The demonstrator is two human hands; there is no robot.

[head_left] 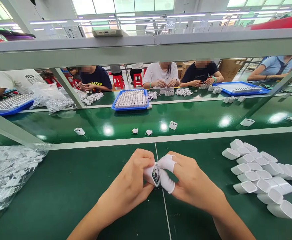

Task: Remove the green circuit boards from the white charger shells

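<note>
My left hand (133,175) is closed around a white plastic housing (149,174), held low over the green bench with its open end turned to the right. Inside that opening a small circuit board (156,175) shows. My right hand (183,178) wears white finger cots on thumb and index finger. Those two fingertips pinch at the board's edge in the mouth of the housing; exactly how deep the board sits is hidden. To the right stands a cluster of empty white housings (263,181) on the bench.
A clear bag of small white parts (8,176) lies at the left. Beyond the pale divider strip (125,142), a green belt (198,123) carries a few housings and small boards. A blue tray (130,108) stands farther back. Co-workers sit opposite, below an overhead shelf (146,53).
</note>
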